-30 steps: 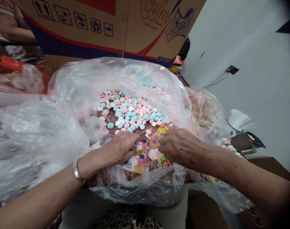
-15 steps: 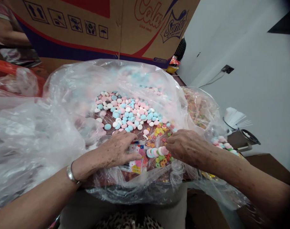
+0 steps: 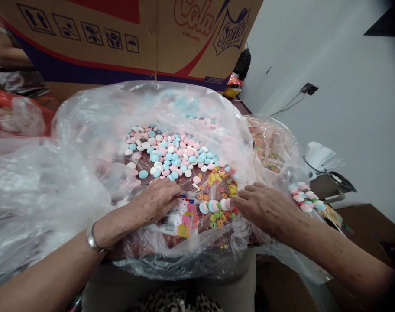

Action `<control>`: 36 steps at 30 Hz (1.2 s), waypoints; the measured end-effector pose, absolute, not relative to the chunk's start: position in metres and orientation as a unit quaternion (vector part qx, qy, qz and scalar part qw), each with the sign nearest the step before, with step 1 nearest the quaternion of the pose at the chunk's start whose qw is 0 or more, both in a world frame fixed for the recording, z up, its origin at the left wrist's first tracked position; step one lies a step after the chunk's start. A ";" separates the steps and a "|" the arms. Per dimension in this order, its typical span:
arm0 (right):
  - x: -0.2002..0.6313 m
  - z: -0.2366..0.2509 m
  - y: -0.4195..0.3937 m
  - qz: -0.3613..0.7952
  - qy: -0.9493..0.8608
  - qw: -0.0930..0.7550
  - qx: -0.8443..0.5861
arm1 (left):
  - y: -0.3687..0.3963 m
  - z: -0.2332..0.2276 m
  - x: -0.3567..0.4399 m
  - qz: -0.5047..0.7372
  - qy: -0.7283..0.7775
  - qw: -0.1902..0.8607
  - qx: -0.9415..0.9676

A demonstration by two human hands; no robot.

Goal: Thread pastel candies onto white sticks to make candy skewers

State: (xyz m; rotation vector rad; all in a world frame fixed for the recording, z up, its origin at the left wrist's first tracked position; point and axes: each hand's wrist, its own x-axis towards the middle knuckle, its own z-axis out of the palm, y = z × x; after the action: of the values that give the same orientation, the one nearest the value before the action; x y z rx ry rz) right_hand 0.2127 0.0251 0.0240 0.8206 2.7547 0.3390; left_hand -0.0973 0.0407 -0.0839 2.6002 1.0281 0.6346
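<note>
The left hand (image 3: 152, 201) rests over the upper left edge of the printed packets (image 3: 182, 219), its fingers bent and close together; whether they pinch one cannot be told. A row of candies (image 3: 215, 206) lies just right of the packets, over ring candies (image 3: 216, 177). The right hand (image 3: 264, 206) has its fingers bent at the row's right end; their grip is unclear. Loose candies (image 3: 173, 158) spread beyond, within a clear bag (image 3: 87, 112) before a box (image 3: 132, 39).
</note>
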 end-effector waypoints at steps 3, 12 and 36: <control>0.213 0.021 0.022 0.116 0.941 0.115 0.297 | 0.039 -0.083 -0.097 0.222 0.376 0.146 0.888; 0.215 0.015 0.019 0.156 0.910 0.074 0.377 | 0.035 -0.077 -0.096 0.190 0.359 0.159 0.900; 0.114 -0.049 0.012 -0.229 0.785 -0.321 0.478 | 0.036 -0.064 -0.096 0.278 0.353 0.238 0.861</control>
State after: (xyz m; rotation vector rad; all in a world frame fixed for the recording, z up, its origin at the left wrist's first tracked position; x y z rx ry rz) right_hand 0.1141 0.0119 -0.0491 1.9142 3.1463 -0.9164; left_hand -0.0961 0.0356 -0.0637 2.3597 0.9677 0.7621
